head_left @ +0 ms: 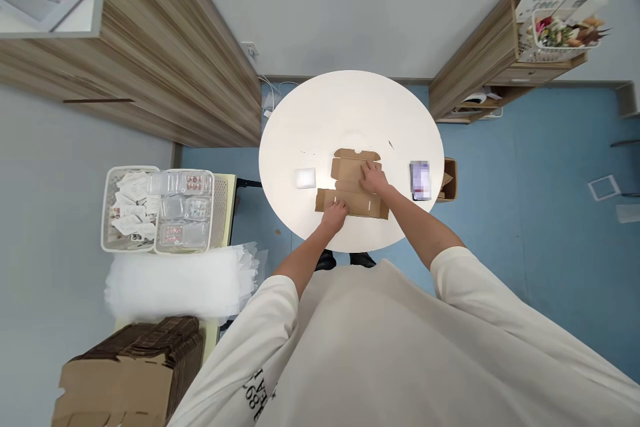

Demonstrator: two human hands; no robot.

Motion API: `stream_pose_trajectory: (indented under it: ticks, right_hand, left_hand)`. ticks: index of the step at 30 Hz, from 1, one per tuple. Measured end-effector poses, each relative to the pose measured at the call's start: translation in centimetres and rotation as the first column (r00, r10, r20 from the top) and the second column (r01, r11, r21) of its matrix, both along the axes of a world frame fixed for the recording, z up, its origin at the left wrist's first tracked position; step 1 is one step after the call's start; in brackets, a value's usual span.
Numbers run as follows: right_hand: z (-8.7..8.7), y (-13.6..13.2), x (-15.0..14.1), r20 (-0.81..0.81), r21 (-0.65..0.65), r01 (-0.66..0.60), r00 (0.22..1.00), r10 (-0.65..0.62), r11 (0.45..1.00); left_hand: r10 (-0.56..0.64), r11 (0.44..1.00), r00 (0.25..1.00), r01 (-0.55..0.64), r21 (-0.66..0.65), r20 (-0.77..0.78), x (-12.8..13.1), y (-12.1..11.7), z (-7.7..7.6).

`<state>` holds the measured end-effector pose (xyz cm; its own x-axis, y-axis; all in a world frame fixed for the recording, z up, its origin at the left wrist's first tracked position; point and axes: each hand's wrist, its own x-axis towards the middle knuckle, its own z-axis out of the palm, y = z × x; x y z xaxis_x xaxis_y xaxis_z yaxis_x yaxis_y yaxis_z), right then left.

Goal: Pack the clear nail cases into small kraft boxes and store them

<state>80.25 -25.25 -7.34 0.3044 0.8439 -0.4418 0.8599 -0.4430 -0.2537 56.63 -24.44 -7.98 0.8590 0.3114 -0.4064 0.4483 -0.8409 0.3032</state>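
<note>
An unfolded brown cardboard box (pixel 350 169) lies flat on a round white table (pixel 320 107), its flaps and slots showing. On its upper right part rests my right hand (pixel 374 177), fingers spread over the board. My left hand (pixel 334 215) touches the lower left panel close to its near edge, with the fingers lying on the cardboard. To the left of the box is a small white packet (pixel 305 178). A purple, blurred-out item (pixel 421 180) sits near the table's right edge.
At left, white baskets (pixel 131 210) hold packets and clear cases (pixel 184 207). White packing sheets (pixel 173 282) and stacked flat cardboard boxes (pixel 120 383) are nearer. An open carton (pixel 449 180) stands beside the table's right side. Wooden cabinets (pixel 200 33) flank the table.
</note>
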Motion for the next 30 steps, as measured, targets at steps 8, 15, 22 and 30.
stream_pose_trajectory:
  ticks: [8,15,22,30]
  right_hand:
    - [-0.5,1.2,0.7,0.040,-0.050,0.000,0.999,0.001,0.999]
    - [1.3,1.3,0.5,0.034,-0.063,-0.013,0.999,0.015,0.998]
    - [1.7,0.8,-0.7,-0.023,-0.091,-0.091,0.996,0.089,0.992]
    - [1.9,-4.2,-5.1,-0.036,-0.111,-0.274,0.962,0.272,0.955]
  left_hand:
    - [0.005,1.000,0.998,-0.006,0.019,0.069,-0.3,-0.1,-1.6]
    - [0.017,0.999,0.994,-0.022,0.044,0.110,-0.3,-0.3,-2.1]
    - [0.048,0.998,0.995,-0.051,0.030,0.093,0.5,0.2,-1.1]
    - [0.097,0.995,0.989,-0.096,-0.010,0.108,0.3,0.3,-0.5]
